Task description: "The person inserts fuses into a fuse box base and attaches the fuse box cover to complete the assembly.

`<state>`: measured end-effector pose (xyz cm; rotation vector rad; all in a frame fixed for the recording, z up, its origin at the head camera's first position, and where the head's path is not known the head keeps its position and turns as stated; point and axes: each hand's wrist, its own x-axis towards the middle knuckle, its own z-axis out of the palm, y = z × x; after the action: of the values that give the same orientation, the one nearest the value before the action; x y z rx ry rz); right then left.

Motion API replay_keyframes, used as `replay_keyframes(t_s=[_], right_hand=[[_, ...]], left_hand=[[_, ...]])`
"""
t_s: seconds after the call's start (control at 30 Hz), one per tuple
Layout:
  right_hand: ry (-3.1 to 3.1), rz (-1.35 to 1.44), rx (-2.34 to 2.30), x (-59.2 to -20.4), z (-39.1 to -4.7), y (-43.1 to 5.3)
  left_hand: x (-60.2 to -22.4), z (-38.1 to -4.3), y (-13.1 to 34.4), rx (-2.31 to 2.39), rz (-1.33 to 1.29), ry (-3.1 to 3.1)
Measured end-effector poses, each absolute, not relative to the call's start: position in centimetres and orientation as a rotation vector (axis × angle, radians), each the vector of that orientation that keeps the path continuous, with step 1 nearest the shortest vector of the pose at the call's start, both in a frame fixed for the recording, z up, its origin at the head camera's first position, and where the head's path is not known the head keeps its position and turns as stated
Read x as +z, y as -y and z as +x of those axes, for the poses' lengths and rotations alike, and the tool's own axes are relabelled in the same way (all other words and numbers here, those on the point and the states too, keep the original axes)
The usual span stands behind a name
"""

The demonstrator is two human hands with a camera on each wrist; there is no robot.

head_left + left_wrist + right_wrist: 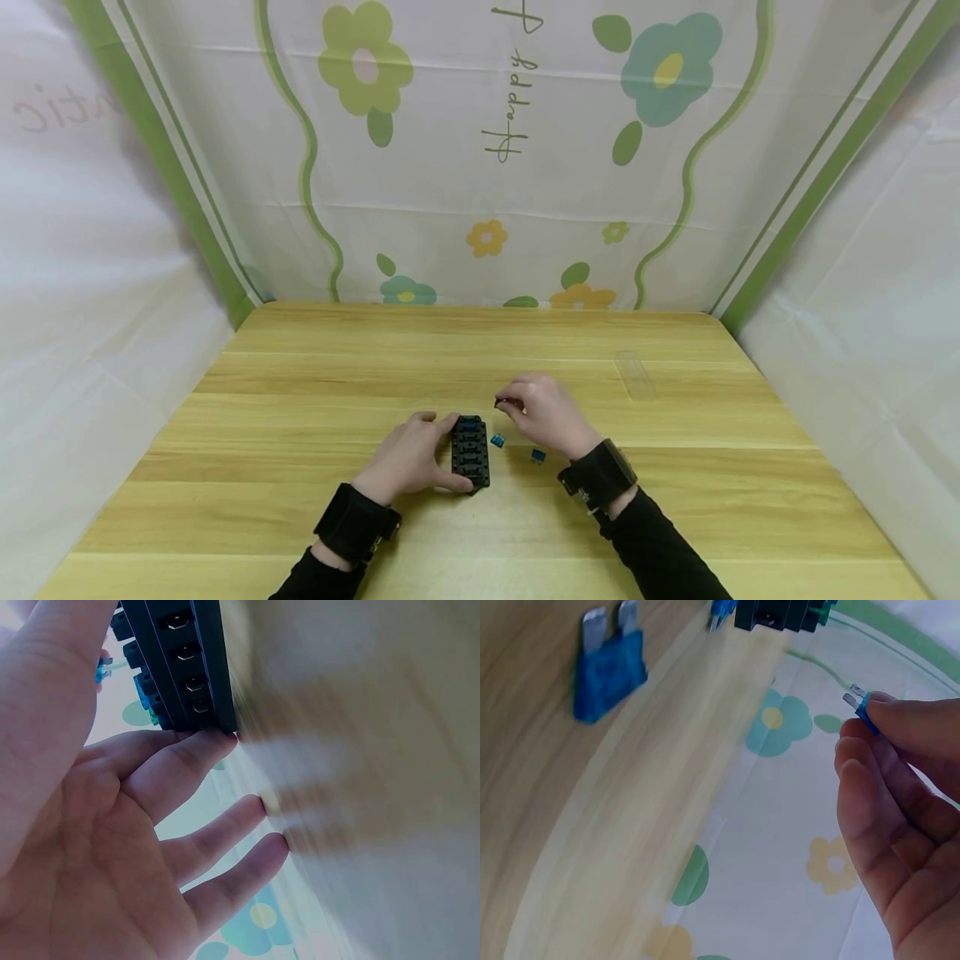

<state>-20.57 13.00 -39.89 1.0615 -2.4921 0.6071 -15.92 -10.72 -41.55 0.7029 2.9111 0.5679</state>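
A black fuse box [470,457] lies on the table with its long side pointing away from me. My left hand [408,462] holds it by its two ends, thumb at the near end and fingertips at the far end. Something blue and something green [154,718] show at its far end in the left wrist view. Thumb and forefinger of my right hand [551,414] pinch a small blue blade fuse [864,709], its two metal prongs pointing outward, above the table right of the box. Two more blue blade fuses [498,440] lie loose between the box and my right wrist.
A clear plastic cover [635,375] lies farther back on the right of the wooden table [300,358]. Behind the table hangs a white cloth [442,167] with printed flowers, and cloth walls close off both sides.
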Motion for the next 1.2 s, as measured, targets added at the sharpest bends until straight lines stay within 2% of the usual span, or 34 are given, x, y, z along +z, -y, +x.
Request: replay_keyframes(t_s=[1.2], right_hand=[[2.516,1.225,0.577,-40.5,-18.5,-9.8]], left_hand=[[-41.6,-15.8,11.1,0.628,0.750,-2.889]])
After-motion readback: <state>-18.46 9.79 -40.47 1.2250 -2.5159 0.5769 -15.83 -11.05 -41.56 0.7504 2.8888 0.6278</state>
